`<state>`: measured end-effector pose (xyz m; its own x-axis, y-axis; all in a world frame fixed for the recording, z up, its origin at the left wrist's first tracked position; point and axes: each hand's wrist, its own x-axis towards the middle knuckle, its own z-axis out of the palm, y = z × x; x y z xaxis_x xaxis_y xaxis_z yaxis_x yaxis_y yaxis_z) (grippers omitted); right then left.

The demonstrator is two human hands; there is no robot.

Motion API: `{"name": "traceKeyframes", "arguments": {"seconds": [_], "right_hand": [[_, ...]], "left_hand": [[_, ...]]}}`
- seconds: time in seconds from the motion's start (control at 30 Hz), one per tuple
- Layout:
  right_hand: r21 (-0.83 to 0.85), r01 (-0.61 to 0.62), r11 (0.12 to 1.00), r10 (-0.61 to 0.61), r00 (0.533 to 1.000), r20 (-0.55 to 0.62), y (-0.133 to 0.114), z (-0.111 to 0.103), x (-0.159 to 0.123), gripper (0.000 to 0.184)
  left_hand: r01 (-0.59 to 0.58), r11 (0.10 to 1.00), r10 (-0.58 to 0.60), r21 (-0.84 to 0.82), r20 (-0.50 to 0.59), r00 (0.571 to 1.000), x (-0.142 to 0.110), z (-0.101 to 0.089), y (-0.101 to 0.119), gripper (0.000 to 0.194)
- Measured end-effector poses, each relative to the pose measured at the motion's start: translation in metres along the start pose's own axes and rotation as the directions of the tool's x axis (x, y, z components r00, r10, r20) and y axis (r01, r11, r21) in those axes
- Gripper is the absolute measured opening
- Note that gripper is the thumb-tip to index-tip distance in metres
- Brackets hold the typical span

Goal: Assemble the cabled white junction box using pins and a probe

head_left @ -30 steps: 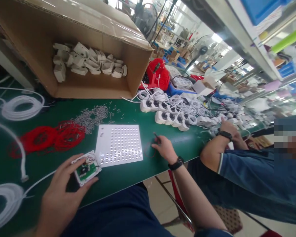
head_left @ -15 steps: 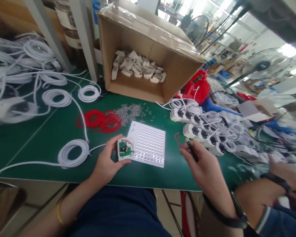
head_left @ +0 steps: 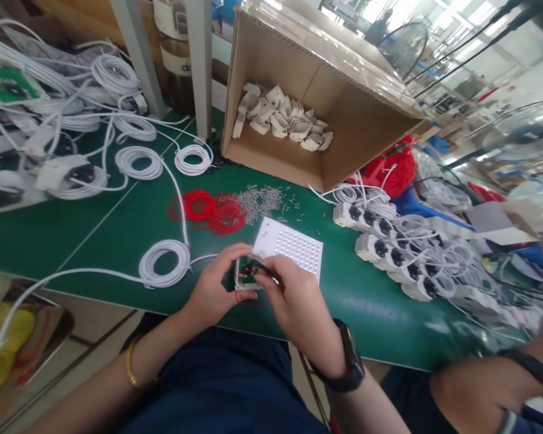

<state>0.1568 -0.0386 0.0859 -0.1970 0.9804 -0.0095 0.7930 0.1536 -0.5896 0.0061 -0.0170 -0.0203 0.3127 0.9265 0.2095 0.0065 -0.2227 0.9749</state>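
My left hand [head_left: 212, 292] grips a small square housing with a green circuit board [head_left: 244, 274] in it, thumb below and fingers along the top edge. Over the board, my right hand [head_left: 298, 301] is closed round a slim black tool that looks like tweezers [head_left: 270, 271], its tip at the board. Fingers hide the exact contact point. A faint loop of thin red wire shows beneath the hands. Just behind them lies a white plate [head_left: 310, 247] with rows of shiny round spots, partly covered by my right hand.
Red wire coils [head_left: 226, 218] and scattered metal pins [head_left: 259, 202] lie beyond. A cardboard box [head_left: 280, 163] holds white plastic parts. Coiled white cable [head_left: 165, 264] is at left, with more cables behind. White socket strips [head_left: 375, 250] stand right; another person's arm [head_left: 475, 380] rests nearby.
My right hand has moved left with the tweezers and red wire, from beside the plate to over the board. My left hand still holds the housing. The view has shifted.
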Motion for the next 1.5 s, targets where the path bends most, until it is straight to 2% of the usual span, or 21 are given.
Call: {"name": "traceKeyframes", "arguments": {"seconds": [0.17,0.37,0.57,0.67,0.8,0.87,0.97,1.07,1.17,1.3,1.5], "right_hand": [[0.023,-0.006,1.0,0.007,0.999,-0.046,0.004,-0.011,0.007,0.004],[0.078,-0.007,0.997,0.012,0.998,-0.062,0.003,-0.005,0.018,0.004],[0.125,-0.031,0.992,0.042,0.996,-0.085,0.0,-0.001,0.017,0.004],[0.112,-0.053,0.992,0.066,0.991,-0.112,0.003,-0.001,0.016,0.005],[0.124,-0.026,0.992,0.042,0.991,-0.129,0.012,-0.003,0.021,0.007],[0.18,-0.02,0.983,0.036,0.995,-0.09,0.019,-0.006,0.027,0.007],[0.294,-0.01,0.956,-0.008,0.998,0.059,0.029,-0.011,0.039,0.007],[0.319,0.003,0.948,-0.07,0.978,0.199,0.033,-0.015,0.049,0.008],[0.246,0.048,0.968,-0.107,0.966,0.235,0.03,-0.019,0.055,0.007],[0.155,0.135,0.979,-0.167,0.96,0.223,0.024,-0.021,0.056,0.006],[-0.062,0.268,0.961,-0.243,0.933,0.265,0.02,-0.018,0.057,0.01]], "left_hand": [[-0.023,1.0,0.023,-0.008,0.01,1.0,0.001,0.0,0.002,0.064],[-0.076,0.997,0.075,0.023,0.016,0.997,0.0,-0.002,0.002,0.064],[-0.11,0.993,0.109,0.034,0.011,0.994,0.0,-0.001,0.0,0.064],[-0.121,0.992,0.121,0.03,0.012,0.993,-0.001,-0.002,-0.001,0.065],[-0.124,0.992,0.124,0.019,0.01,0.992,-0.004,-0.004,-0.001,0.067],[-0.107,0.994,0.107,0.004,0.014,0.994,-0.005,-0.005,-0.001,0.066],[-0.066,0.998,0.067,-0.025,0.028,0.997,-0.007,-0.004,0.001,0.064],[0.022,0.992,-0.022,-0.121,0.001,1.0,-0.01,-0.001,0.004,0.078],[0.092,0.972,-0.099,-0.215,-0.023,0.995,-0.012,0.002,0.005,0.091],[0.107,0.973,-0.118,-0.205,-0.043,0.992,-0.014,0.004,0.002,0.077],[0.051,0.984,-0.074,-0.171,-0.126,0.989,-0.015,0.008,-0.006,0.069]]}}
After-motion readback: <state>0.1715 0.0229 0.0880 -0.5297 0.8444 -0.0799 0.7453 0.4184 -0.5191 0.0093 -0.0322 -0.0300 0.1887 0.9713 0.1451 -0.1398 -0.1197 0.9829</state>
